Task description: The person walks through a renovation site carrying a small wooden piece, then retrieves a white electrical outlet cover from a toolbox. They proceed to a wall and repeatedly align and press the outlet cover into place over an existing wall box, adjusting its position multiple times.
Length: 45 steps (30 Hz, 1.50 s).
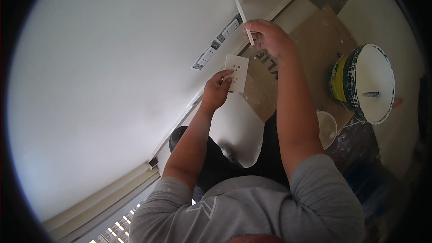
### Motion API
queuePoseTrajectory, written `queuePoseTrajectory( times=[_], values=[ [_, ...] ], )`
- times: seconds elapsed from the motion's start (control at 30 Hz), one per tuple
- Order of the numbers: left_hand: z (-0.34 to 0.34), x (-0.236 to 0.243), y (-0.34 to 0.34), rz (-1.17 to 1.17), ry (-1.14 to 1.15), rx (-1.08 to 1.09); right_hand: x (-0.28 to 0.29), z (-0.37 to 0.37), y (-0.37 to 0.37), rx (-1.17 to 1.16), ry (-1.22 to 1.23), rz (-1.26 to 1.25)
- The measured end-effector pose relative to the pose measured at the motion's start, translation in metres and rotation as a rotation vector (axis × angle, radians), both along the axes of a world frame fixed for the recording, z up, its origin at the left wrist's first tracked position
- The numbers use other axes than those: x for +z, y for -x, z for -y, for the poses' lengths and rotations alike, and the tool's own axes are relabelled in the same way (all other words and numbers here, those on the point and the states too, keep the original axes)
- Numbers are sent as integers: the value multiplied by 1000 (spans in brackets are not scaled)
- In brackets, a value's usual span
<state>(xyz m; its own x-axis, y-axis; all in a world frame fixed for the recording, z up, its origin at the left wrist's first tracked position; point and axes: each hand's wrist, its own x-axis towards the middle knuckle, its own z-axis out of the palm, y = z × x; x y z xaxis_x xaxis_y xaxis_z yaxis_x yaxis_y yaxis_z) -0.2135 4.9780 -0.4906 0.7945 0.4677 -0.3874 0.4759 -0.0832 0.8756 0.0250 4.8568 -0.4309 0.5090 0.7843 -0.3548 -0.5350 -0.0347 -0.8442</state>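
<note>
My left hand pinches a white outlet cover plate, its slotted face tilted up, just out from the wall. In my right hand is a second thin white plate, seen nearly edge-on, so its face is hidden. That plate is close to the upper end of the wall outlets. Two uncovered outlets, a lower one and an upper one, sit in the white wall with dark gaps around their frames. Whether the right plate touches the wall, I cannot tell.
Brown cardboard covers part of the floor. To the right stands a large paint-splashed bucket with white contents and a dark thing in it. A smaller white bucket is beside my right forearm. A window ledge lies lower left.
</note>
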Motion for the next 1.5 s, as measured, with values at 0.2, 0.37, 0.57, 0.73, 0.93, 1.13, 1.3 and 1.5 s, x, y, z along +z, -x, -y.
queuePoseTrajectory(
  times=[0.2, 0.37, 0.57, 0.73, 0.93, 1.13, 1.3, 1.5],
  values=[
    [17, 6, -14, 400, 87, 117, 8, -7, 26, 509, 647, 543],
    [12, 30, -17, 103, 293, 203, 8, -15, 29, 639, 564, 430],
    [-4, 12, -9, 191, 394, 249, -38, -30, 31, 300, 415, 190],
    [-7, 3, -4, 155, 498, 229, -69, -41, 28, -1, 441, 361],
    [-24, -35, 11, 248, 741, 248, -55, -46, 23, -272, 244, -78],
    [-16, -28, 0, 111, 655, 221, -58, -64, 47, -551, 282, 93],
    [-29, -63, 28, 156, 264, 17, -79, -99, 66, -675, 175, 34],
    [-22, -38, 25, 24, 461, 115, -98, -104, 64, -714, 79, 76]
  ],
)
